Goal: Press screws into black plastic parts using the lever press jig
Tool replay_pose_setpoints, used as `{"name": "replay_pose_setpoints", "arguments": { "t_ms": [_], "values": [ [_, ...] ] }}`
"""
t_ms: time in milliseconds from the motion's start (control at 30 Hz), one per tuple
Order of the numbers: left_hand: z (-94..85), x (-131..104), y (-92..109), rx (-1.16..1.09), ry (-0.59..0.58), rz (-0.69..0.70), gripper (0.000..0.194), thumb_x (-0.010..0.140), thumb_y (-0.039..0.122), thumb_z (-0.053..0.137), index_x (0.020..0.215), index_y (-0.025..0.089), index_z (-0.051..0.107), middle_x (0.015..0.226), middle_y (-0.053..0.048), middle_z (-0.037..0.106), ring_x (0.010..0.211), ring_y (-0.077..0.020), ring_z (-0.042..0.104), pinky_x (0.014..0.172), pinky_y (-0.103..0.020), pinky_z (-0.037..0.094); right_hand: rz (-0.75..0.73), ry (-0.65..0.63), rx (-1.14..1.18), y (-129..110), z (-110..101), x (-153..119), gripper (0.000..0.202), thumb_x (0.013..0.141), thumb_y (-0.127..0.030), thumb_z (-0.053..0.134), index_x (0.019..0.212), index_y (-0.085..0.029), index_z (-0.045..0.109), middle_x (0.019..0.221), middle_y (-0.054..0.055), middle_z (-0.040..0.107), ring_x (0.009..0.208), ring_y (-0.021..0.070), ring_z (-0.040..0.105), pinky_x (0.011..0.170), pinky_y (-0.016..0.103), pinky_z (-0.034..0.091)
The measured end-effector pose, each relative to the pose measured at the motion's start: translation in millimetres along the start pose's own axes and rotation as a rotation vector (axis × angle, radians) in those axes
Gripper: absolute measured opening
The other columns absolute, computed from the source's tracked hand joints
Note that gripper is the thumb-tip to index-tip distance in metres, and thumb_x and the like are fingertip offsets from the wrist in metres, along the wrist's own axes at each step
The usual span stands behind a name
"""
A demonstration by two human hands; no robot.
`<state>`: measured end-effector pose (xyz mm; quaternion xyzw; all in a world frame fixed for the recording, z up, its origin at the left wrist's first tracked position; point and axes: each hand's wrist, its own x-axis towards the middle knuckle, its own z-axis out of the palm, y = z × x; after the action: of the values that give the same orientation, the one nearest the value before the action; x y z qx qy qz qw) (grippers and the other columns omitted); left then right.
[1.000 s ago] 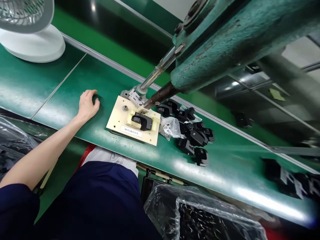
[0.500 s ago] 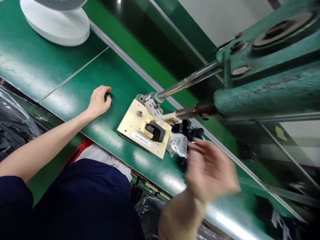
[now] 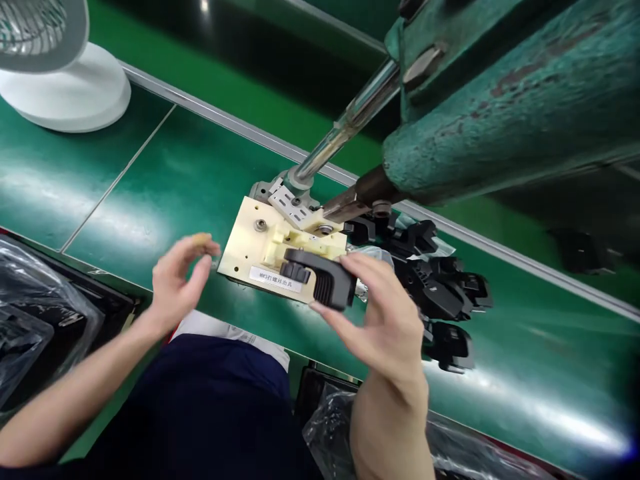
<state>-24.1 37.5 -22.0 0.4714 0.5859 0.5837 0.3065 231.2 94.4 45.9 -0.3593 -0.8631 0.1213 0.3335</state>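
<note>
My right hand grips a black plastic clamp between thumb and fingers, with a round knob near its left end. The clamp is above the front right of a cream fixture plate, whose raised holder shows no part in it. A white label with printed characters is on the plate's front edge. Left of the plate, my left hand hovers with thumb and fingers apart, holding nothing. A clear plastic bag is partly hidden behind my right hand.
A green press with a steel column stands over the plate. Several black parts lie right on the green bench. A white fan base stands at the back left. Plastic-covered bins line the front edge.
The black clamp has left the fixture's holder and is now in my right hand, which has moved left. My left hand has come lower, nearer the bench's front edge. The view has shifted.
</note>
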Motion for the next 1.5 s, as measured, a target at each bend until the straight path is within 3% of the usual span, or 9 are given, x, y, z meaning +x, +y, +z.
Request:
{"name": "replay_pose_setpoints", "arguments": {
  "t_ms": [167,433,733,900,967,1033,1133,1267,1500],
  "values": [
    [21.8,-37,40,-0.4,-0.227,-0.234,0.042,0.086,0.034,0.062,0.126,0.033,0.049,0.106,-0.005,0.069,0.094,-0.0193,0.068,0.081,-0.038,0.06,-0.118,0.136,0.084,-23,24,-21,0.071,0.074,-0.016,0.078,0.138,-0.022,0.048,0.109,0.01,0.063,0.097,0.0251,0.063,0.081,0.044,0.057],
    [23.4,-38,37,-0.461,-0.369,-0.499,0.056,0.08,0.042,0.067,0.13,0.031,0.042,0.106,-0.007,0.069,0.098,-0.0234,0.067,0.089,-0.044,0.056,-0.116,0.242,-0.07,-38,52,-52,0.078,0.072,-0.004,0.076,0.141,-0.019,0.042,0.106,0.01,0.063,0.104,0.0256,0.061,0.082,0.043,0.06],
    [29.0,-49,44,-0.669,-0.433,-0.47,0.053,0.081,0.028,0.071,0.129,0.028,0.049,0.102,-0.006,0.07,0.088,-0.0172,0.068,0.078,-0.029,0.057,0.112,0.304,0.184,-45,68,-79,0.083,0.078,-0.007,0.065,0.15,-0.024,0.026,0.127,0.015,0.05,0.108,0.0244,0.06,0.086,0.047,0.059],
    [29.3,-51,43,-0.614,-0.43,-0.392,0.048,0.082,0.029,0.07,0.127,0.028,0.054,0.102,-0.007,0.069,0.089,-0.0177,0.067,0.079,-0.03,0.057,0.196,0.326,0.285,-54,64,-82,0.076,0.073,-0.008,0.073,0.141,-0.022,0.04,0.127,0.015,0.052,0.114,0.0262,0.057,0.091,0.045,0.055],
    [29.7,-53,43,-0.573,-0.412,-0.327,0.045,0.083,0.028,0.069,0.126,0.027,0.056,0.102,-0.007,0.069,0.09,-0.0178,0.067,0.079,-0.031,0.057,0.346,0.318,0.513,-58,62,-82,0.062,0.077,-0.02,0.075,0.133,-0.022,0.047,0.12,0.013,0.058,0.109,0.026,0.06,0.088,0.044,0.056],
    [30.5,-53,44,-0.53,-0.395,-0.239,0.042,0.085,0.024,0.067,0.125,0.027,0.057,0.106,-0.007,0.068,0.096,-0.0184,0.066,0.085,-0.032,0.056,0.554,0.282,0.899,-63,61,-83,0.049,0.085,-0.038,0.067,0.128,-0.021,0.049,0.108,0.011,0.064,0.089,0.022,0.065,0.073,0.038,0.057],
    [32.4,-51,47,-0.443,-0.44,-0.156,0.042,0.087,0.02,0.063,0.128,0.027,0.056,0.124,-0.008,0.062,0.114,-0.0218,0.06,0.097,-0.036,0.053,0.805,0.208,1.376,-67,61,-84,0.048,0.088,-0.049,0.06,0.124,-0.02,0.048,0.088,0.006,0.067,0.063,0.0153,0.062,0.055,0.029,0.05],
    [35.7,-50,47,-0.306,-0.512,-0.188,0.048,0.087,0.014,0.062,0.131,0.03,0.053,0.13,-0.006,0.06,0.114,-0.0183,0.06,0.09,-0.027,0.055,0.96,0.141,1.569,-68,61,-84,0.05,0.083,-0.052,0.065,0.117,-0.018,0.052,0.074,0.004,0.067,0.057,0.0136,0.059,0.051,0.024,0.043],
    [35.7,-51,42,-0.369,-0.409,-0.192,0.042,0.089,0.015,0.059,0.13,0.026,0.054,0.122,-0.007,0.067,0.118,-0.0203,0.061,0.101,-0.034,0.053,1.155,0.064,2.03,-64,58,-81,0.054,0.087,-0.063,0.053,0.101,-0.011,0.062,0.071,0.006,0.066,0.046,0.0086,0.05,0.041,0.02,0.035]
  ]
}}
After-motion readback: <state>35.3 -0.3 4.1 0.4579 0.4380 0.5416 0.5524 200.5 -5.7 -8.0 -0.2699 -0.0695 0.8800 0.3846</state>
